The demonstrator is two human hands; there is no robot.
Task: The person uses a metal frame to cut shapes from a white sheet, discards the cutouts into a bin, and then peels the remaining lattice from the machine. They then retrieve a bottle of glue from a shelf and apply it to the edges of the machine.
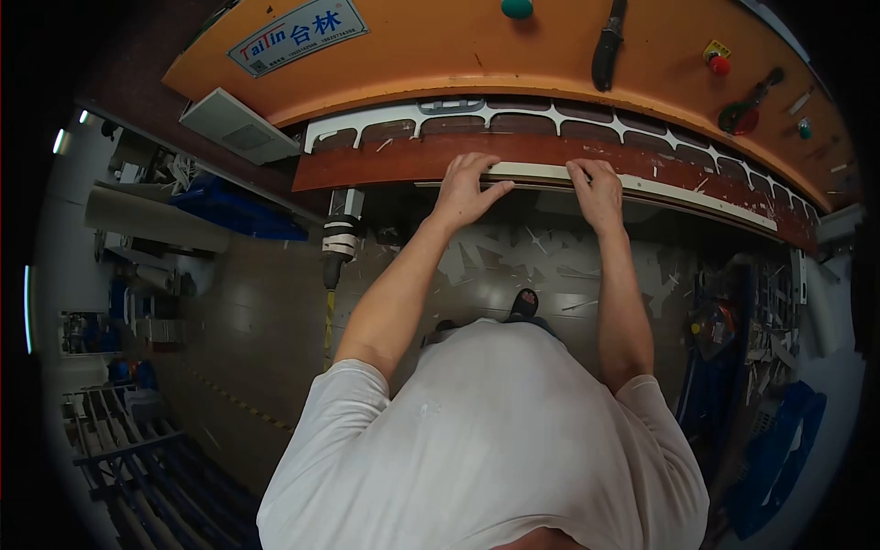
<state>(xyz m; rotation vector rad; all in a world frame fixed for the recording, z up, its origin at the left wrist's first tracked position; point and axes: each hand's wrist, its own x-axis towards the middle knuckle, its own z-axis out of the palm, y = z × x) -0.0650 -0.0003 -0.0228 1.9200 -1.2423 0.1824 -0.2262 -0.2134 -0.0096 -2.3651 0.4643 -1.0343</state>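
A long, narrow white strip runs along the front edge of the red-brown machine table. My left hand grips the strip's left part, fingers over the top and thumb stretched along the front. Further right, my right hand has its curled fingers on the same strip, with the thumb side against the edge. Both hands are closed around this edge; the undersides of the fingers are hidden. Behind the strip lies a white scalloped metal guard with a row of openings.
An orange machine body rises behind the table, carrying a red button, a black-handled knife and scissors. A taped black-and-white tool hangs at the left. White scraps litter the floor. Blue bins stand right.
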